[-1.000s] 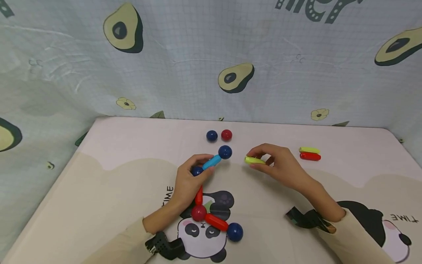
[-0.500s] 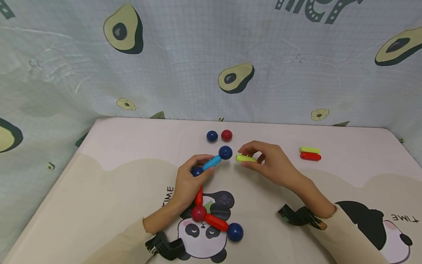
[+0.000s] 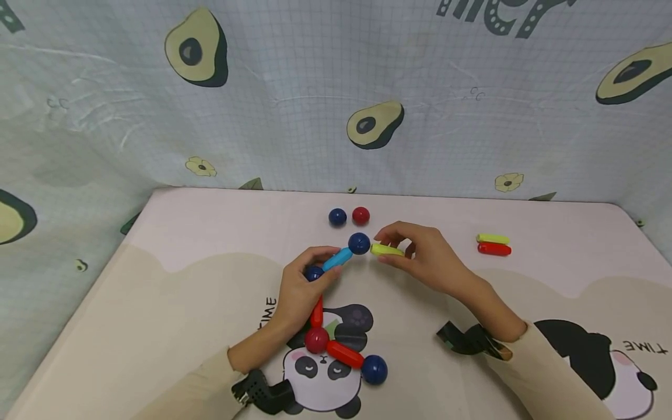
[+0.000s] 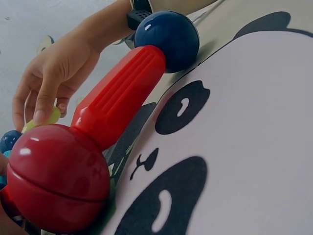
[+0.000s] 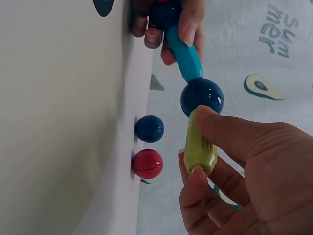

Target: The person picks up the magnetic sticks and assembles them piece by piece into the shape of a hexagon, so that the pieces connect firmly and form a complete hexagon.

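Observation:
My left hand (image 3: 304,286) grips a chain of balls and rods around a dark blue ball (image 3: 313,273) and a light blue rod (image 3: 338,259). A second dark blue ball (image 3: 359,243) sits at that rod's far end. My right hand (image 3: 427,256) pinches a yellow-green rod (image 5: 199,144) between thumb and fingers; its tip appears to touch this end ball in the right wrist view. Toward me the chain runs through a red rod (image 3: 317,313), a red ball (image 4: 58,178), another red rod (image 4: 120,95) and a dark blue ball (image 4: 167,41).
Behind the hands lie a loose blue ball (image 3: 338,217) and a loose red ball (image 3: 360,216). To the right, a yellow-green rod (image 3: 493,238) and a red rod (image 3: 494,249) lie side by side. A printed cloth (image 3: 294,134) hangs behind the table (image 3: 173,280).
My right hand has moved left with the yellow-green rod, bringing its tip up to the chain's end ball. The left hand and the chain have stayed still.

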`<move>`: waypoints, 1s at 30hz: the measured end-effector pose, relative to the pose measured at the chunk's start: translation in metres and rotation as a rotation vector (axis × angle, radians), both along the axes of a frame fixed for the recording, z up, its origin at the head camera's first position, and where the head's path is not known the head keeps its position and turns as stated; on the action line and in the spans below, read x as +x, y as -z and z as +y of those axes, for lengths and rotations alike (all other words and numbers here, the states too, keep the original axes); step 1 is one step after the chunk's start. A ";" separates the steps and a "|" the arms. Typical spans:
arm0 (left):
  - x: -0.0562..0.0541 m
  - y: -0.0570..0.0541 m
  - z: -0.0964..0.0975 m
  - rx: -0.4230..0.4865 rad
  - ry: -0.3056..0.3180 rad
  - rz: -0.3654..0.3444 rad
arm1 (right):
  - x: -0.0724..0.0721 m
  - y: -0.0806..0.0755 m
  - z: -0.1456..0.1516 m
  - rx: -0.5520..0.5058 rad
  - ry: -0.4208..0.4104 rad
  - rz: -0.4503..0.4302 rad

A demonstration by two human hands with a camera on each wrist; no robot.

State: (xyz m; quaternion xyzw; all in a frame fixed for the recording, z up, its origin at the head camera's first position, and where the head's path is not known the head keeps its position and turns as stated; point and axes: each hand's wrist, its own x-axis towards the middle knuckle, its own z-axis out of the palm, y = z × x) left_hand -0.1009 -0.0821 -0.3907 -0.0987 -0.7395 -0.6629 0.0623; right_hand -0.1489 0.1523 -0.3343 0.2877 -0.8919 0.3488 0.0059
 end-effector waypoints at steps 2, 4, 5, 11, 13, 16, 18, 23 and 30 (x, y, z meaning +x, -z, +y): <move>0.000 0.000 0.001 0.000 0.000 -0.001 | -0.001 0.000 0.000 -0.004 -0.001 0.006; 0.000 0.000 0.001 -0.007 0.005 -0.001 | -0.002 -0.001 0.000 -0.007 -0.001 0.011; 0.000 -0.001 0.000 -0.016 0.010 0.000 | -0.002 -0.001 0.000 -0.009 0.001 0.014; -0.009 -0.003 -0.011 -0.085 0.148 -0.008 | -0.005 0.000 -0.002 -0.025 -0.005 0.007; -0.013 -0.005 -0.016 -0.100 0.210 -0.016 | -0.005 0.002 -0.004 -0.030 -0.021 -0.002; -0.017 -0.005 -0.022 -0.102 0.280 -0.018 | -0.006 0.003 -0.009 -0.039 -0.042 0.003; -0.019 -0.005 -0.025 -0.097 0.306 -0.019 | -0.005 0.003 -0.013 -0.050 -0.054 0.016; -0.020 -0.006 -0.027 -0.078 0.328 -0.031 | -0.005 0.003 -0.019 -0.075 -0.091 0.039; -0.021 -0.006 -0.029 -0.022 0.367 -0.042 | -0.003 0.004 -0.025 -0.096 -0.122 0.029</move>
